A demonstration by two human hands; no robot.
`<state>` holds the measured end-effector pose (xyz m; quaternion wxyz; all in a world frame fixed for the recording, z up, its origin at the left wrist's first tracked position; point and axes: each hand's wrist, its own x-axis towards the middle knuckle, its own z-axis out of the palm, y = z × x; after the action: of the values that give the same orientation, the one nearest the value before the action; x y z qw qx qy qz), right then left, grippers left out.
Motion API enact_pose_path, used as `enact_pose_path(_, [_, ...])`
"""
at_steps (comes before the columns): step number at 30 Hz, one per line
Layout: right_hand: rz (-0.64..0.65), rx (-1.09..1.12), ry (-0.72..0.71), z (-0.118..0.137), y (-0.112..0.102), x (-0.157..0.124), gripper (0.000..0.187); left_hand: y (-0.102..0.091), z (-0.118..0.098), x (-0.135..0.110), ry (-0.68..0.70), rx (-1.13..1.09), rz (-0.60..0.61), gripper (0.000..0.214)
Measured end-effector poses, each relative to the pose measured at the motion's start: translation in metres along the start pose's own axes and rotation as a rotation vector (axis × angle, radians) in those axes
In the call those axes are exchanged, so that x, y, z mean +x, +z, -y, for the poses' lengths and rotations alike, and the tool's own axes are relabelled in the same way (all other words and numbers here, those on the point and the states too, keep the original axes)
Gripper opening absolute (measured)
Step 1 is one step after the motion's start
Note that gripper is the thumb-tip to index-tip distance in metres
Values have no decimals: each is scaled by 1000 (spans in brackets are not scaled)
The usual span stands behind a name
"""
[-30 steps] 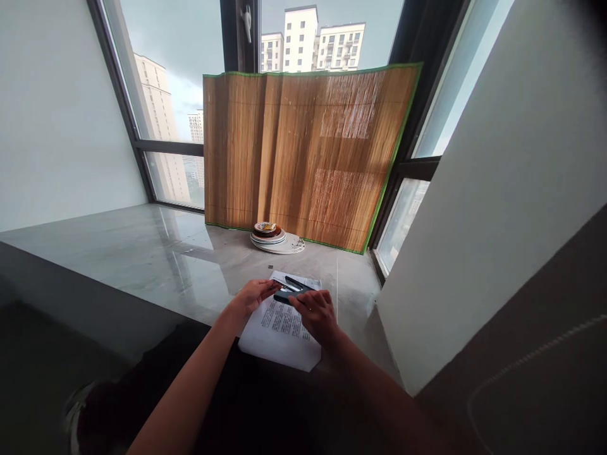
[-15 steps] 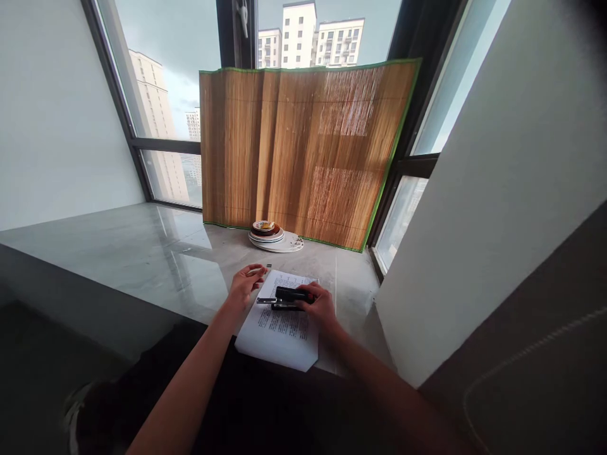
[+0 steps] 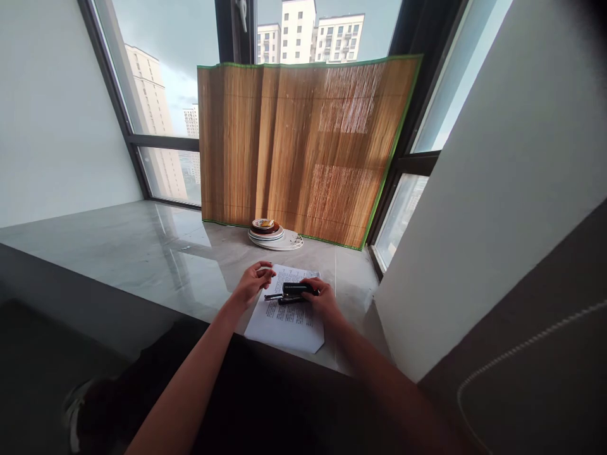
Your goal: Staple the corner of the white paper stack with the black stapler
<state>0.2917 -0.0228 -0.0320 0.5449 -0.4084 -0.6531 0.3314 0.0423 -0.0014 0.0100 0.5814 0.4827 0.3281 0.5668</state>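
A black stapler (image 3: 294,289) is gripped at its right end by my right hand (image 3: 325,297). Its top is lifted away from the base, and a metal part sticks out toward the left. Below it lie printed sheets of paper (image 3: 284,332) on the grey windowsill (image 3: 203,253). My left hand (image 3: 256,284) is at the sheets' upper left edge, to the left of the stapler. Its fingers are curled with the tips close together; whatever is between them is too small to make out.
Several stacked plates (image 3: 265,237) stand on the sill beyond the paper. Behind them a bamboo mat (image 3: 303,145) with green edging leans against the window. A white wall (image 3: 484,189) slants in on the right, and the sill's front edge runs near the paper.
The paper has slid slightly away and to the right, and the stapler has shifted right a little. My left hand has moved right and its fingers have curled; a small dark piece near them no longer shows.
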Motion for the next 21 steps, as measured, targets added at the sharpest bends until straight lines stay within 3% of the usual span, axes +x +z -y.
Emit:
enact_pose_path(7, [123, -14, -7, 1, 4, 0, 34, -5, 0, 4, 46, -59, -82, 63])
enact_pose_path(13, [258, -58, 44, -1, -6, 8, 37, -9, 3, 6, 31, -50, -88, 63])
enact_pose_path(21, [261, -123, 81, 2, -11, 9, 33, -4, 1, 2, 11, 43, -23, 55])
